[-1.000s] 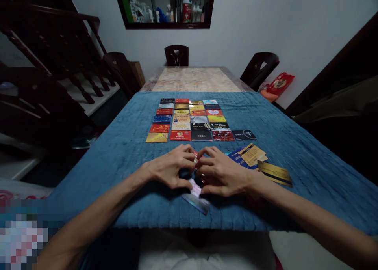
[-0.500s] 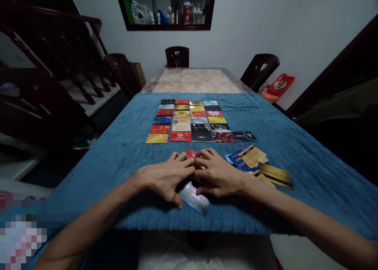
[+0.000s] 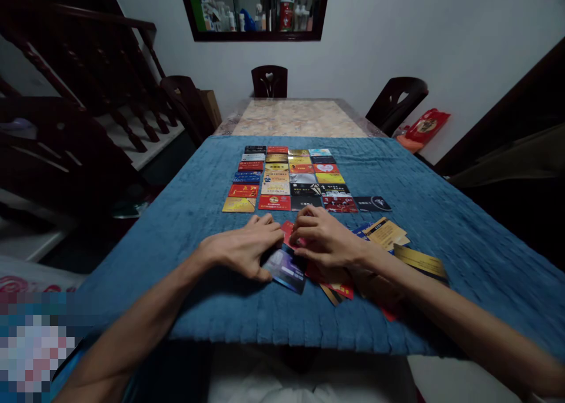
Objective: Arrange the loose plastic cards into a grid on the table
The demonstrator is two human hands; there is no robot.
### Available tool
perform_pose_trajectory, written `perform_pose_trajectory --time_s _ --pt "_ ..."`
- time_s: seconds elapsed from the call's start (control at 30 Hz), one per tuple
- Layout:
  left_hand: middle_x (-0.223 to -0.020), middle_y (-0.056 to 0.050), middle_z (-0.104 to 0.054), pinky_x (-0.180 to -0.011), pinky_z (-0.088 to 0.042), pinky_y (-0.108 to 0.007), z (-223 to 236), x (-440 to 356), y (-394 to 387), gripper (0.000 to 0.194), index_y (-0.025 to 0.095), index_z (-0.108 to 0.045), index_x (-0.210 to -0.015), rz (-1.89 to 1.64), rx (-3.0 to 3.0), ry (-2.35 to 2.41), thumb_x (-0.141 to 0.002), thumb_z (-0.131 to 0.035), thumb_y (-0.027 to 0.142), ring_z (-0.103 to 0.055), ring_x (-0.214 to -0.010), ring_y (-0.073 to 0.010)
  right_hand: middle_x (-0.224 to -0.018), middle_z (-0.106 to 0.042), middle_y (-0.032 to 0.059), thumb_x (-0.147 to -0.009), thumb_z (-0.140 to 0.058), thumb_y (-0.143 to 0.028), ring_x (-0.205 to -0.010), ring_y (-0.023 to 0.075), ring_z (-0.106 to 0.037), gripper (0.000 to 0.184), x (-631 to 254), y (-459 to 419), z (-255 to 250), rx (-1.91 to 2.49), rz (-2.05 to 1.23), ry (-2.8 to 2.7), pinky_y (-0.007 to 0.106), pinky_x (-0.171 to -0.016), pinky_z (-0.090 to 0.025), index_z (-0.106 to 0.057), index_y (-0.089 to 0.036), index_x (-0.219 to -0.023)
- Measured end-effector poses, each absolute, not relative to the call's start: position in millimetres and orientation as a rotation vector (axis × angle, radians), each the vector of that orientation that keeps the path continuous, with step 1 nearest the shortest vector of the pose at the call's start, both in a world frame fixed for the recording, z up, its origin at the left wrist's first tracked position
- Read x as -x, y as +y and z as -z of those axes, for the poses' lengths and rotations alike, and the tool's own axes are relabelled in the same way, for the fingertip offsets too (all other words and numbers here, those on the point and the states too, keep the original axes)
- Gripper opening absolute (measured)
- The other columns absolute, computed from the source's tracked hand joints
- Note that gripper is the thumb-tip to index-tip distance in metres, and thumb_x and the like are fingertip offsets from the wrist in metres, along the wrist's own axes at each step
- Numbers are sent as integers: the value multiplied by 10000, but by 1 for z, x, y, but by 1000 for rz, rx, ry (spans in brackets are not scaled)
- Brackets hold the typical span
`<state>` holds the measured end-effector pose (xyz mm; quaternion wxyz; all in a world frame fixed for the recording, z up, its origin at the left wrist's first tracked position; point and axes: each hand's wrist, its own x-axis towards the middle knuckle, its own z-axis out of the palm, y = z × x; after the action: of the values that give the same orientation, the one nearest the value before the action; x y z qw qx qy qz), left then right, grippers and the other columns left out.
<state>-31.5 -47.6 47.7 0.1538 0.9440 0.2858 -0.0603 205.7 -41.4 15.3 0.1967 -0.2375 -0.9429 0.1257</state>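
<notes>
Between my hands, near the front of the blue cloth, lies a red card (image 3: 288,229). My right hand (image 3: 329,238) is closed, its bent fingers and thumb pinching at this card's right side. My left hand (image 3: 242,249) rests low on the cloth, thumb spread away from the curved fingers; its fingertips reach the red card's left side. A dark purple card (image 3: 286,269) lies just below, close to my left thumb. More red cards (image 3: 339,282) stick out from under my right hand and forearm, with a striped gold card (image 3: 332,295) beneath. The fingertips are partly hidden.
Beyond my hands, several cards (image 3: 277,182) lie in rows, with a black card (image 3: 372,203) at the right end. Loose gold cards (image 3: 385,232) and a blue one lie right of my right hand. The blue cloth (image 3: 185,197) covers the table; chairs (image 3: 270,82) stand around it.
Both hands have moved slightly apart; my right hand shifted right and away from me. The shiny card below now shows a dark purple face. More red cards are uncovered under my right hand.
</notes>
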Motion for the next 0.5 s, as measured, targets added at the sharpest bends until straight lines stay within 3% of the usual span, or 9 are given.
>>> perform_pose_trajectory --time_s 0.27,0.5 --pt "-942 -13 -522 -843 -387 -322 -49 50 -22 366 191 -497 -934 102 -2593 923 -687 -727 332 -443 -927 -209 -965 -688 77 -954 -605 -378 -949 235 -515 218 -202 -34 -12 605 -445 -2534 433 -886 -423 -694 -188 -1016" --pt "-985 -18 -561 -812 -402 -297 -42 60 -8 443 190 -514 -986 -11 -2527 929 -686 -730 434 -475 -917 -200 -1159 -656 121 -870 -709 -479 -1045 256 -507 429 -204 -41 -2 539 -375 -2559 432 -902 -421 -650 -178 -1171"
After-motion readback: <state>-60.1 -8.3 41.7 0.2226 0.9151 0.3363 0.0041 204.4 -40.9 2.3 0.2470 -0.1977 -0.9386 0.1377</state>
